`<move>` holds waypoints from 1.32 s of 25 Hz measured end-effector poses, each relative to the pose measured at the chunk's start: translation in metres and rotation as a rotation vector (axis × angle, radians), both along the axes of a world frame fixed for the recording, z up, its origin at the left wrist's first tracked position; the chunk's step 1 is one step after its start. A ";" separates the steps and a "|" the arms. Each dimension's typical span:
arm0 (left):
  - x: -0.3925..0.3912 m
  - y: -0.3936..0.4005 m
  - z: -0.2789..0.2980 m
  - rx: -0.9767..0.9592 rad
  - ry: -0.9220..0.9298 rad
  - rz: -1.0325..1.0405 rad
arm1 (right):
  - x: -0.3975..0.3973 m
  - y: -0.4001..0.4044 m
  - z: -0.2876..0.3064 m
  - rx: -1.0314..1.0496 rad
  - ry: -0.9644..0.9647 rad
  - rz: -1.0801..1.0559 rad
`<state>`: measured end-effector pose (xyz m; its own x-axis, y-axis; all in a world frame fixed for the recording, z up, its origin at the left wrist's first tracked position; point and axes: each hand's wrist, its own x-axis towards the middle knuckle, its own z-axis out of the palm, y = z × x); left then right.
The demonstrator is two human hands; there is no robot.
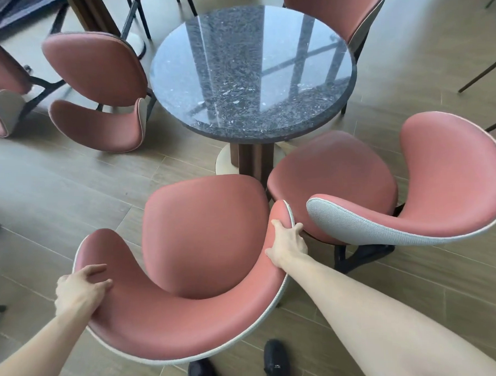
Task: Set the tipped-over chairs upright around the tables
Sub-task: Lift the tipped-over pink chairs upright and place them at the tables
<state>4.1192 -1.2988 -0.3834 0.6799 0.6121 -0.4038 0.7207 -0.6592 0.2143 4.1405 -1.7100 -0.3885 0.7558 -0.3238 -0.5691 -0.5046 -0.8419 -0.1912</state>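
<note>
Two hands hold the near chair (204, 245), which stands upright on the wood floor (58, 188), its seat facing the round table (251, 66) and nearly at the pedestal. Our left hand (81, 286) rests over the left wing of the curved backrest with fingers curled on the pink face; our right hand (288, 242) grips the right wing, thumb inside and fingers wrapped over the grey edge. The backrest's long axis runs left to right between the two grips, and the seat lies straight ahead of both, so we judge a level push forward would tuck it in; neither hand is clearly nearer.

A second chair (382, 188) stands upright just right of ours, its backrest tip close beside our right hand, so a push may scrape it. A left chair (97, 89) lies tipped on its side at the table's left edge, and we take it as the next to right. Another tipped chair (1, 92) lies at the far left; an upright one (336, 13) stands behind the table. The room is a tiled-plank café floor, with more dark chair legs around it.
</note>
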 end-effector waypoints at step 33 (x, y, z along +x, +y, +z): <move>0.005 -0.173 0.058 -0.141 -0.258 -0.724 | -0.078 0.002 0.089 0.072 -0.182 0.019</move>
<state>4.1243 -1.4718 -0.3251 0.9734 -0.0655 -0.2196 0.0373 -0.9003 0.4336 4.0628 -1.7081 -0.2996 0.8537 -0.2720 -0.4441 -0.4407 -0.8317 -0.3377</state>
